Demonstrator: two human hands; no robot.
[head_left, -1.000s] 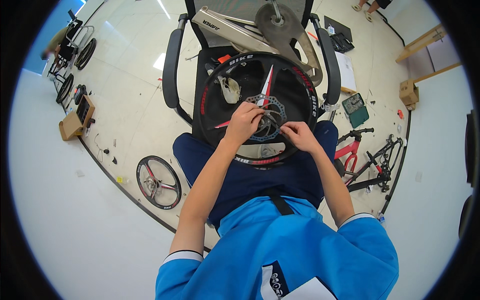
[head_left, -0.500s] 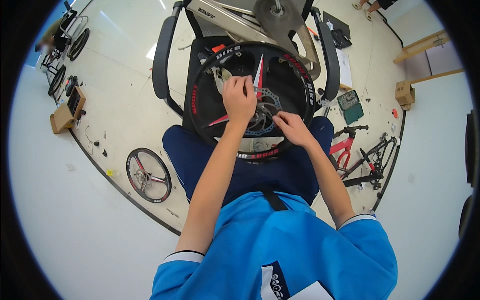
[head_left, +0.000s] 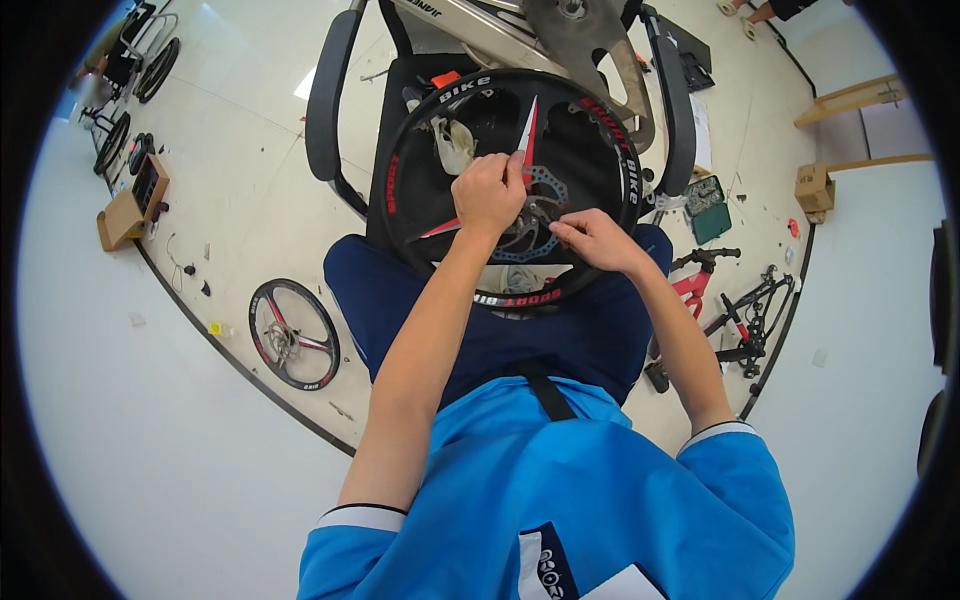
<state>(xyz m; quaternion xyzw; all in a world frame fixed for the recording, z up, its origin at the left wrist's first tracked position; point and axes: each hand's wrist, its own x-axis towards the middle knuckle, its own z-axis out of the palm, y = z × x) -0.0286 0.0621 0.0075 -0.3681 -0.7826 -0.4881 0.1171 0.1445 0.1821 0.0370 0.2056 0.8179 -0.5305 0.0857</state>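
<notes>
A black bicycle wheel (head_left: pixel 622 165) with broad red-and-white-edged spokes lies flat across my lap and a black chair seat. A perforated brake disc (head_left: pixel 548 183) sits over its hub. My left hand (head_left: pixel 490 195) is closed at the disc's left side, thumb and fingers together; anything in its grasp is hidden. Opposite it, my right hand (head_left: pixel 597 240) pinches at the disc's right side, and what lies between those fingertips is too small to make out. Through a gap between spokes shows a pale crumpled glove or cloth (head_left: pixel 455 143).
A silver bicycle frame (head_left: pixel 480 35) lies across the chair beyond the wheel, between two black armrests (head_left: pixel 335 110). On the floor are a second wheel (head_left: pixel 293 335), a red-and-black bike frame (head_left: pixel 725 310), a green case (head_left: pixel 710 222) and cardboard boxes (head_left: pixel 815 188). Another person's feet show top right.
My left hand has shifted slightly right and down, its fingers now curled closer to the disc. My right hand stays at the disc's right side. The whole view has moved a little.
</notes>
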